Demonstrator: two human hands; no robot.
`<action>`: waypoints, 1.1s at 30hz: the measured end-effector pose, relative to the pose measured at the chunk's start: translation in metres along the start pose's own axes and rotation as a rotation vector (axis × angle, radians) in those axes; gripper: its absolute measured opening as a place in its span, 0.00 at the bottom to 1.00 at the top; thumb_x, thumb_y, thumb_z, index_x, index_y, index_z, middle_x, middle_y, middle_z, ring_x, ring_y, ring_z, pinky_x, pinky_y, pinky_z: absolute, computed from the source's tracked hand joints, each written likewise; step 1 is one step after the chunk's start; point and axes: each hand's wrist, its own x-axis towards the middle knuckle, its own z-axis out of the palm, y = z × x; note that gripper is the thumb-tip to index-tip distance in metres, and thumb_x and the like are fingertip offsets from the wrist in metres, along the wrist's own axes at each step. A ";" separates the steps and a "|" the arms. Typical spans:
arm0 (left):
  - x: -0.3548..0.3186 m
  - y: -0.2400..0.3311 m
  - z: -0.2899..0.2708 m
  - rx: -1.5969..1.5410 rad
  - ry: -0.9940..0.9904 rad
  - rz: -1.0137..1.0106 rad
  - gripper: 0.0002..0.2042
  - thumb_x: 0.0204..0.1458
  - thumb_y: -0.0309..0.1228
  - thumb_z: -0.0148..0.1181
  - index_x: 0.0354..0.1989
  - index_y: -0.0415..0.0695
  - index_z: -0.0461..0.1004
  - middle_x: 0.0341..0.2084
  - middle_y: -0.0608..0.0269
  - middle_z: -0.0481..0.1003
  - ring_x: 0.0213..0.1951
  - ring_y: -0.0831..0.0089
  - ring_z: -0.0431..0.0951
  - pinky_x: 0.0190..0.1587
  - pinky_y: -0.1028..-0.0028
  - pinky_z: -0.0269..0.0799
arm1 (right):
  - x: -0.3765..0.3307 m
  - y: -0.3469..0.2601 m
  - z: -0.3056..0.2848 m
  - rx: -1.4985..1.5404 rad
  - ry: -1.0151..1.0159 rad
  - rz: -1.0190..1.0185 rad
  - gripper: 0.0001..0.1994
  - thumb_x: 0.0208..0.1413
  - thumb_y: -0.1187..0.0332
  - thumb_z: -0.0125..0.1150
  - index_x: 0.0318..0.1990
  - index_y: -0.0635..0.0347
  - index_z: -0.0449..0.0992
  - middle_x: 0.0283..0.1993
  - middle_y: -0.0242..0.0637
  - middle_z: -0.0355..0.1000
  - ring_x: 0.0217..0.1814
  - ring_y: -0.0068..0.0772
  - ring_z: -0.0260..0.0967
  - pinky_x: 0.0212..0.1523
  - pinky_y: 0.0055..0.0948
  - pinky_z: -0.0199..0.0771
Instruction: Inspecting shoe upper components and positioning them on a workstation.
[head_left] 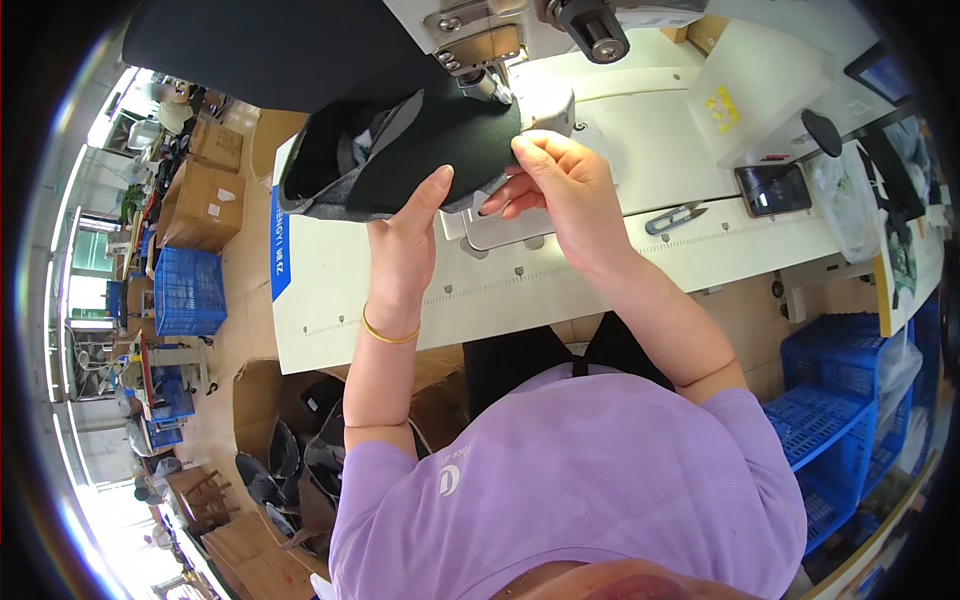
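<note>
A hollow, curved fabric piece (440,150), dark green-black with a grey edge, lies under the sewing machine's presser foot (488,84). Gripping its near edge is my left hand (405,235), thumb on top and fingers mostly hidden beneath. At the piece's right edge, close to the needle area, my right hand (575,195) pinches the fabric between thumb and index finger, its other fingers curled below. The needle tip itself is too small to make out.
Thread snips (676,217) and a dark phone (773,190) rest on the white machine table (400,320), right of my right hand. Blue crates (825,400) stand at the lower right. Left of the table are cardboard boxes (203,205) and a blue basket (190,290).
</note>
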 end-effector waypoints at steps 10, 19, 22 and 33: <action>0.001 -0.005 0.024 0.179 0.061 0.198 0.09 0.53 0.24 0.60 0.41 0.35 0.75 0.37 0.65 0.76 0.37 0.81 0.73 0.42 0.80 0.69 | 0.002 0.000 0.002 0.014 0.035 -0.002 0.11 0.63 0.66 0.47 0.33 0.64 0.70 0.28 0.35 0.72 0.27 0.27 0.76 0.26 0.17 0.73; 0.002 -0.016 0.043 0.359 0.094 0.407 0.08 0.55 0.25 0.57 0.40 0.33 0.73 0.36 0.64 0.76 0.35 0.79 0.73 0.40 0.77 0.71 | 0.005 0.004 0.000 0.021 0.080 -0.026 0.11 0.63 0.66 0.48 0.36 0.66 0.72 0.31 0.34 0.71 0.28 0.29 0.77 0.26 0.19 0.74; -0.001 -0.018 0.055 0.304 0.120 0.405 0.09 0.56 0.27 0.56 0.40 0.34 0.73 0.35 0.64 0.76 0.34 0.80 0.73 0.38 0.78 0.71 | 0.008 0.008 -0.002 0.045 0.070 -0.017 0.10 0.62 0.67 0.49 0.38 0.66 0.72 0.32 0.34 0.71 0.28 0.27 0.75 0.26 0.20 0.74; -0.031 -0.042 0.060 0.733 -0.031 0.346 0.10 0.57 0.27 0.55 0.41 0.33 0.70 0.32 0.54 0.75 0.30 0.67 0.76 0.37 0.73 0.71 | -0.001 0.005 0.000 0.055 0.116 -0.013 0.11 0.61 0.66 0.51 0.43 0.66 0.72 0.31 0.33 0.72 0.31 0.22 0.72 0.33 0.20 0.73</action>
